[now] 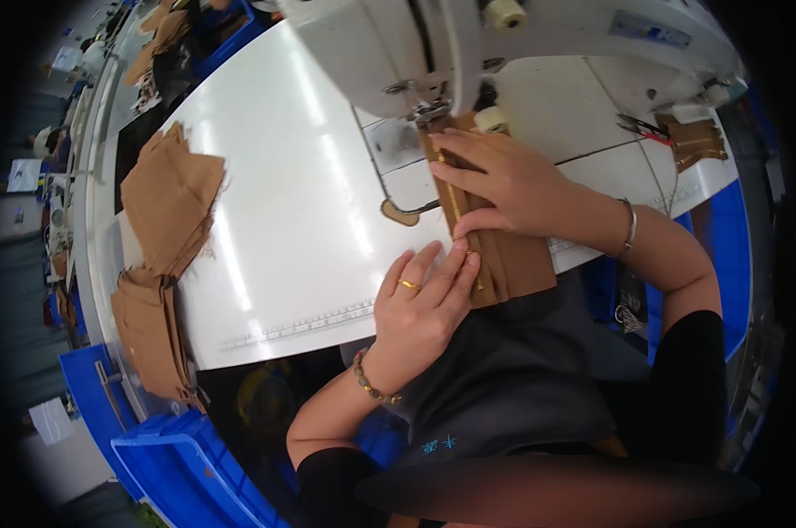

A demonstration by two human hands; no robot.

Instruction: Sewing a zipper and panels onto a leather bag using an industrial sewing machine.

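Note:
Under the presser foot (431, 111) of a white sewing machine lies a brown fabric piece (523, 266), its near end hanging over the table edge. A zipper with gold-coloured teeth (454, 201) runs lengthwise along it. My right hand (517, 180) rests on the fabric, fingers stretched toward the presser foot and spread apart, thumb beside the teeth. Lower down, my left hand (423, 304) has thumb and index finger closed on the zipper near its lower end; its other fingers extend over the table edge. The fingertips of both hands nearly meet.
Stacks of brown fabric pieces (171, 198) lie on the left of the white table (275, 176). Red-and-black thread snips (644, 129) and a small brown piece with gold-coloured teeth (697, 143) sit at right. Blue bins (182, 466) stand below the table. A tan-tipped metal arm (401, 213) is beside the fabric.

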